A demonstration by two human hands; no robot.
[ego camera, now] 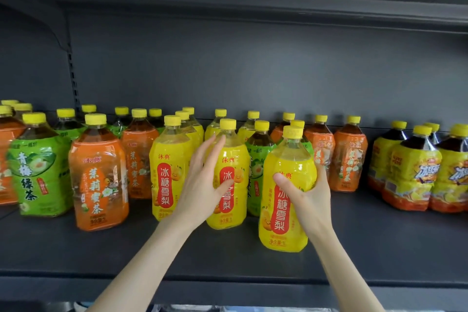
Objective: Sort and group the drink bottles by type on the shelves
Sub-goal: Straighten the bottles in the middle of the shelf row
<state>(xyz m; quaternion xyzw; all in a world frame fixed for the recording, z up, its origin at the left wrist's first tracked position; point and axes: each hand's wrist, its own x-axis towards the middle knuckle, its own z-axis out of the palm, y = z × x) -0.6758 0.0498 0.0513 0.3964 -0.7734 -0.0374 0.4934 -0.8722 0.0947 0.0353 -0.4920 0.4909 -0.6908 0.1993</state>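
I have the right hand (pixel 307 192) wrapped round the front pear drink bottle (pixel 286 220), thumb on the label and fingers curled round its 3 o'clock side. I cannot tell whether its base is on the shelf (pixel 177 256) or just off it. The left hand (pixel 202 185) lies with nearly straight fingers against the middle pear drink bottle (pixel 229 213), the thumb across its label, touching rather than clasping.

As I judge it, the step is to bring the front bottle in beside its own kind. A green plum tea bottle (pixel 255 159) stands at its 11 o'clock, wedged between the yellows, and will probably have to come out. I'd keep the held bottle upright and low, steady the middle one with the left hand, and slide rather than swing.

Bare shelf lies at 6 o'clock, up to the front lip (pixel 228 284), which is the drop to mind. There is more room at 3 o'clock, before the dark tea bottles (pixel 410 172). The jasmine honey tea bottle (pixel 98 180) at 9 o'clock is well apart. The upper shelf (pixel 253 2) leaves plenty of headroom.
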